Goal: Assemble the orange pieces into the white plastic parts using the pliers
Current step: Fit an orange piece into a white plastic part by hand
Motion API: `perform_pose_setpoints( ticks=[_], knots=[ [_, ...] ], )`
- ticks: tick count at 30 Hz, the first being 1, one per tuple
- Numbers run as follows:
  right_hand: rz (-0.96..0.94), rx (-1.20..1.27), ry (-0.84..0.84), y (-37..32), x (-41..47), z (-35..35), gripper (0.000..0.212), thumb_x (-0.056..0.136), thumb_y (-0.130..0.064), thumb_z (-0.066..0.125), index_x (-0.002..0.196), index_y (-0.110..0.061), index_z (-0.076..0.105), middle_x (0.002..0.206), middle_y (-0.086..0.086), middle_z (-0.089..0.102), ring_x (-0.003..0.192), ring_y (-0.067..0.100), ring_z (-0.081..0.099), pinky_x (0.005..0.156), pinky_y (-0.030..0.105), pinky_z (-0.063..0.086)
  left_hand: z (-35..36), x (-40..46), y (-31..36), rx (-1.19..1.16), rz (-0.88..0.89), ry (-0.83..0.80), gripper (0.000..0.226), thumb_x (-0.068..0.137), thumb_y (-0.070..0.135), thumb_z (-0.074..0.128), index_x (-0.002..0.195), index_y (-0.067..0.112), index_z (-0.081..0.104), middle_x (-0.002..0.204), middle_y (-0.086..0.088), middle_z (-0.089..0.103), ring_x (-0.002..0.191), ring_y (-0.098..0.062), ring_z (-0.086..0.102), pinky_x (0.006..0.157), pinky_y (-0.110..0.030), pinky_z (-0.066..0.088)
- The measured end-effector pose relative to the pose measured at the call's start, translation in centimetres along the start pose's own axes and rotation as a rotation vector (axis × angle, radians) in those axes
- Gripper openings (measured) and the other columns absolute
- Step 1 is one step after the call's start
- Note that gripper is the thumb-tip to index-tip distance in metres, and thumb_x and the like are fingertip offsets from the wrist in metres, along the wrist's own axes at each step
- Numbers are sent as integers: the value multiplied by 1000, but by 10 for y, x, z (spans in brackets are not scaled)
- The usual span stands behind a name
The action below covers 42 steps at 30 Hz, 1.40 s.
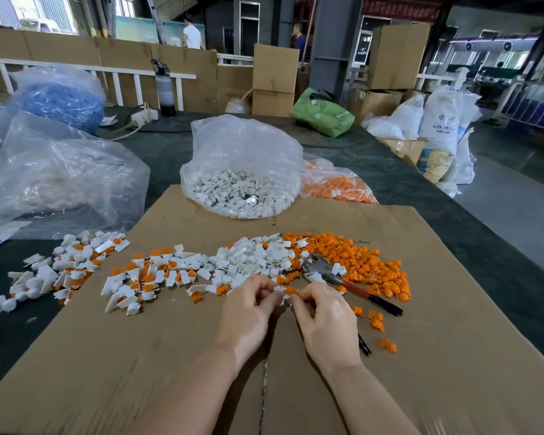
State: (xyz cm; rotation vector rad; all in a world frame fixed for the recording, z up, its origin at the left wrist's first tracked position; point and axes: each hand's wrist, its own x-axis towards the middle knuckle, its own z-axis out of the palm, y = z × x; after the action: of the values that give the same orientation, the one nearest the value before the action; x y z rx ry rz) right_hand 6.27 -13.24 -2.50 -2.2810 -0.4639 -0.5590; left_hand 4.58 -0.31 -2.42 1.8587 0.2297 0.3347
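Observation:
My left hand (248,309) pinches a small white plastic part (279,289) over the cardboard sheet (139,356). My right hand (322,312) pinches an orange piece (291,290) right against that white part. The pliers (343,279), with red and black handles, lie on the cardboard just beyond my right hand, untouched. A heap of loose white parts (252,257) sits ahead of my hands. A heap of orange pieces (365,262) lies to its right. Joined white-and-orange pieces (151,277) spread to the left.
A clear bag of white parts (242,183) stands at the cardboard's far edge, a bag of orange pieces (336,185) beside it. Large plastic bags (60,174) fill the left of the table. A black pen-like item (364,345) lies by my right wrist. Boxes and sacks stand behind.

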Motion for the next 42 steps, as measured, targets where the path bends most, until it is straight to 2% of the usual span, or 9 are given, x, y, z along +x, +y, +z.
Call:
perform_pose_setpoints(
  ticks=[3, 9, 16, 21, 23, 28, 32, 37, 42],
  knots=[
    [-46, -19, -12, -1, -1, 0, 18, 80, -12, 72, 68, -11, 58, 66, -6, 54, 63, 10, 48, 57, 12, 32, 0, 0, 0, -28, -5, 0, 6, 88, 14, 64, 84, 19, 63, 73, -4, 66, 69, -13, 62, 57, -9, 42],
    [-28, -30, -31, 0, -2, 1, 22, 78, -8, 72, 65, -9, 54, 62, -5, 49, 61, 13, 45, 55, 23, 36, 0, -2, -2, 26, 29, -23, 14, 86, 17, 66, 78, 28, 62, 68, 9, 62, 63, 5, 55, 59, -6, 39],
    [-18, 2, -82, 0, -1, 1, 28, 81, -8, 67, 63, -14, 46, 60, -12, 38, 61, 14, 40, 55, 15, 27, -1, -4, -2, 75, 60, -74, 13, 88, 20, 64, 79, 29, 63, 74, 10, 64, 70, 2, 56, 62, -7, 40],
    [-54, 84, -55, -3, -2, -2, 11, 79, -14, 74, 75, -12, 65, 69, -10, 54, 67, 9, 51, 62, 13, 38, -2, -2, -2, -19, 0, -32, 10, 91, 19, 60, 85, 27, 63, 76, 7, 65, 77, -8, 62, 65, -12, 43],
    [-52, 128, -42, -5, -2, -4, 12, 77, -13, 76, 85, -12, 67, 74, -9, 55, 71, 8, 53, 66, 16, 43, -2, -1, -1, -35, -14, -24, 9, 91, 18, 59, 88, 25, 63, 77, 5, 65, 77, -11, 62, 64, -10, 43],
    [-138, 112, -65, -7, -1, -7, 28, 77, -6, 74, 104, -10, 70, 83, -7, 56, 79, 9, 53, 74, 23, 48, -3, -1, 1, -16, 8, -37, 10, 91, 16, 59, 88, 24, 64, 75, 7, 64, 71, -2, 59, 61, -7, 41],
    [-141, 105, -63, -7, 0, -6, 25, 79, -5, 72, 103, -13, 72, 84, -8, 55, 81, 6, 51, 76, 15, 43, -4, -2, 1, -7, 22, -53, 11, 91, 17, 60, 86, 25, 65, 72, 8, 64, 67, 2, 58, 60, -7, 41],
    [-134, 107, -76, -6, 1, -6, 23, 80, -6, 71, 102, -13, 72, 81, -6, 56, 81, 8, 51, 75, 14, 42, -4, -2, 1, -11, 12, -38, 16, 89, 18, 62, 78, 29, 64, 67, 10, 64, 65, 3, 58, 58, -7, 41],
    [-132, 111, -74, -4, 0, -5, 24, 80, -5, 71, 102, -15, 72, 82, -8, 55, 81, 7, 52, 74, 14, 42, -2, -1, 1, -32, 8, -31, 6, 85, 18, 67, 84, 23, 65, 78, -4, 68, 75, -15, 63, 61, -12, 45]
  ],
)
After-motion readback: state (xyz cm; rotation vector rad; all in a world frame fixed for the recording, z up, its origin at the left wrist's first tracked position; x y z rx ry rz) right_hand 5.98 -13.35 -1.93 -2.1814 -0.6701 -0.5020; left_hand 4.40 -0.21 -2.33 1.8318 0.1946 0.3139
